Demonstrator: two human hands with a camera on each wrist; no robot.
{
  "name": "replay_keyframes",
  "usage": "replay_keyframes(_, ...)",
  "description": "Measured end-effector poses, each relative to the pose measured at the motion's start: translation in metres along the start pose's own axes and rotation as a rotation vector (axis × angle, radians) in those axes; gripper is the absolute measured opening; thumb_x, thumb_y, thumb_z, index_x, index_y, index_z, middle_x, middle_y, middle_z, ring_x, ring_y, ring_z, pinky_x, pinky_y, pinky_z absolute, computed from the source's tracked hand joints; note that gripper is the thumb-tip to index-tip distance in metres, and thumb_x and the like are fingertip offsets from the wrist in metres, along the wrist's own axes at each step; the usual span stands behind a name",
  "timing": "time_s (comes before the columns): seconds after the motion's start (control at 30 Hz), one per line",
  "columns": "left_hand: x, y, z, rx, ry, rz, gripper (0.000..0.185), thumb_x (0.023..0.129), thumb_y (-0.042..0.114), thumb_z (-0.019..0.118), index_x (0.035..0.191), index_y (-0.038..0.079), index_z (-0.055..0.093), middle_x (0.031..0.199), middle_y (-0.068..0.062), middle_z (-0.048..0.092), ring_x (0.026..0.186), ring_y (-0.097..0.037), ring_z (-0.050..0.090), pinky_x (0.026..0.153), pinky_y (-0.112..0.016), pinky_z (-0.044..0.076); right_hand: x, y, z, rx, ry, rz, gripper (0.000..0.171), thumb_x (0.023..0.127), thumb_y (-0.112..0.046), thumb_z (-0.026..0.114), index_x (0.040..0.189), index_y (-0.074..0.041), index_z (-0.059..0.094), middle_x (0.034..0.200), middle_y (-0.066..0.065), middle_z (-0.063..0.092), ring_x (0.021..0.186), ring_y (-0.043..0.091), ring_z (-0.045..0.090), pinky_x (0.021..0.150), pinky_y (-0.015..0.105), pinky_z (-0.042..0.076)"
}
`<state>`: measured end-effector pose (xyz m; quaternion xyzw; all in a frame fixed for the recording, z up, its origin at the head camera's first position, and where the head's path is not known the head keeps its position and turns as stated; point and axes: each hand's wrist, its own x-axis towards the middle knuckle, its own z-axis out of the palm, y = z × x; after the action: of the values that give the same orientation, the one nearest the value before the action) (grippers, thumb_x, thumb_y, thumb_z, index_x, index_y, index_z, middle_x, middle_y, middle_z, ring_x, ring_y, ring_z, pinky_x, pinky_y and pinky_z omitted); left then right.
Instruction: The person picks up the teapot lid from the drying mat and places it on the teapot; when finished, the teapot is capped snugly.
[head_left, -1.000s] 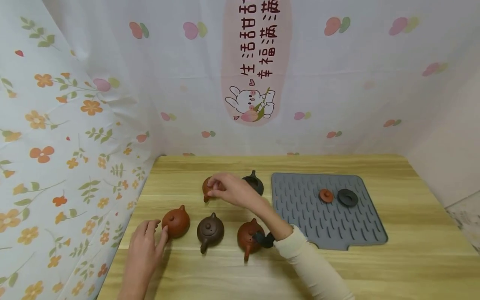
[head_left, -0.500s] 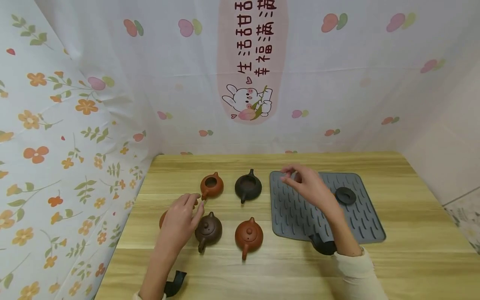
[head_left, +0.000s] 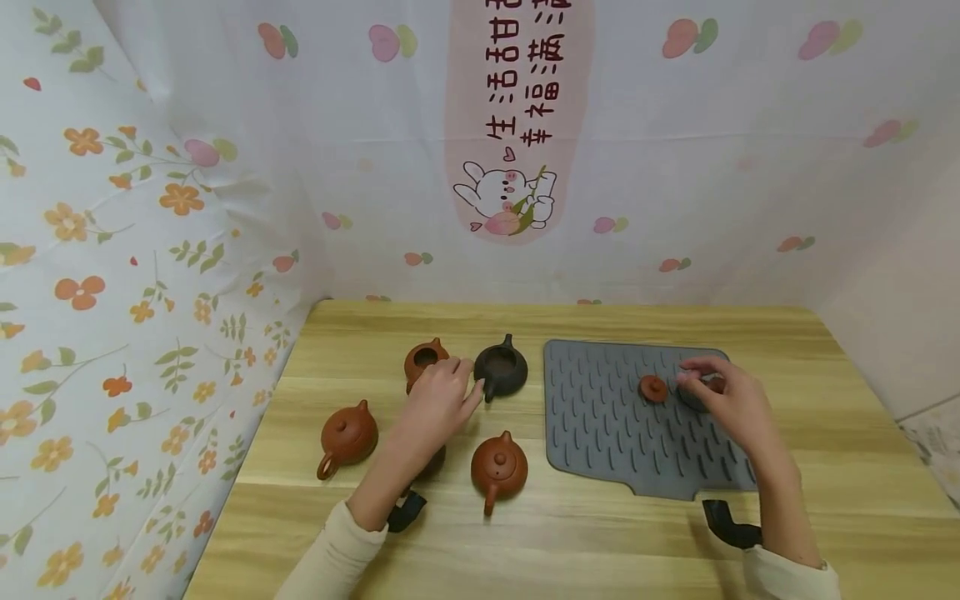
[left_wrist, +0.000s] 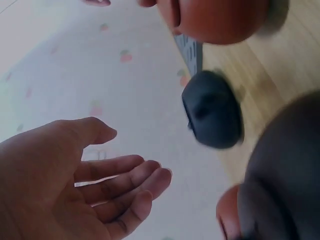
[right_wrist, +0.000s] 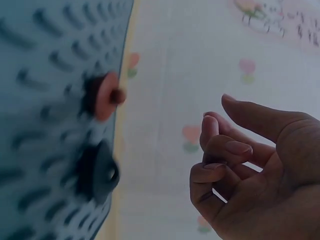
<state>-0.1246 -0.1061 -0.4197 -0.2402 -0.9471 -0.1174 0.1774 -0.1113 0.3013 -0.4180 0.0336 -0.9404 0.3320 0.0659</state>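
Grips: left hand [head_left: 438,398] wide, near black teapot [head_left: 502,372]; right hand [head_left: 735,404] narrow, near black lid [right_wrist: 103,173].

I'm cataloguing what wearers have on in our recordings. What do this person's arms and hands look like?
The left hand and right hand are bare, with no gloves or rings visible. The left sleeve and right sleeve are plain cream, ending on the forearms. A curved black piece shows beside the left arm, a similar black piece beside the right.
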Motion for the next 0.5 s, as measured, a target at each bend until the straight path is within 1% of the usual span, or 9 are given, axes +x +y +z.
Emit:
replay_keyframes(0.07,0.005,0.004,0.006,0.02,-0.011,0.011,0.025,0.097,0.025,0.066,0.102,0.0,0.068,0.091,-0.012,0.071,0.079,-0.025,0.07,0.073,-0.036,0.058,-0.003,0.01,-0.003,-0.005,0.003,0.026,0.034,0.101,-0.027,0.061,0.124,-0.002,0.065,0.107,0.018,0.067,0.073,-0.015,0.052,0.06,0.021,0.043)
replay_keyframes(0.17,0.01,0.008,0.015,0.064,-0.017,0.02,0.028,0.096,0.027,0.067,0.101,-0.001,0.069,0.088,-0.012,0.071,0.075,-0.024,0.069,0.07,-0.034,0.058,-0.006,0.023,-0.005,-0.009,-0.001,0.064,0.037,0.102,-0.03,0.06,0.125,-0.001,0.065,0.11,0.021,0.066,0.077,-0.016,0.051,0.061,0.02,0.044)
replay_keyframes(0.23,0.011,0.01,0.021,0.099,-0.02,0.02,0.028,0.096,0.027,0.068,0.098,0.0,0.07,0.084,-0.011,0.07,0.072,-0.023,0.069,0.066,-0.033,0.058,-0.008,0.031,-0.006,-0.018,-0.003,0.088,0.039,0.102,-0.031,0.06,0.125,0.0,0.064,0.111,0.023,0.065,0.083,-0.004,0.06,0.061,0.019,0.044)
replay_keyframes(0.3,0.012,0.012,0.026,0.126,-0.03,0.01,0.028,0.095,0.029,0.069,0.094,0.0,0.07,0.081,-0.011,0.07,0.07,-0.023,0.069,0.064,-0.032,0.057,-0.01,0.038,-0.007,-0.023,-0.005,0.106,0.04,0.102,-0.031,0.06,0.124,0.002,0.063,0.112,0.024,0.065,0.091,0.015,0.069,0.062,0.017,0.044)
replay_keyframes(0.37,0.012,0.014,0.032,0.143,-0.046,-0.009,0.028,0.094,0.03,0.07,0.091,0.002,0.07,0.078,-0.01,0.069,0.068,-0.022,0.068,0.062,-0.033,0.057,-0.011,0.044,-0.008,-0.03,-0.003,0.12,0.04,0.102,-0.031,0.06,0.124,0.003,0.063,0.111,0.024,0.064,0.097,0.035,0.069,0.061,0.016,0.044)
replay_keyframes(0.4,0.012,0.016,0.034,0.143,-0.056,-0.023,0.029,0.094,0.03,0.07,0.09,0.002,0.07,0.077,-0.01,0.069,0.068,-0.023,0.068,0.062,-0.033,0.057,-0.012,0.047,-0.008,-0.036,-0.005,0.127,0.041,0.102,-0.032,0.06,0.124,0.003,0.063,0.111,0.024,0.064,0.098,0.039,0.068,0.061,0.015,0.043)
replay_keyframes(0.5,0.012,0.019,0.041,0.132,-0.079,-0.065,0.03,0.093,0.031,0.071,0.089,0.002,0.069,0.077,-0.012,0.069,0.069,-0.024,0.069,0.064,-0.035,0.057,-0.013,0.052,-0.009,-0.04,-0.003,0.138,0.042,0.102,-0.033,0.059,0.124,0.003,0.063,0.111,0.024,0.065,0.099,0.042,0.068,0.062,0.015,0.043)
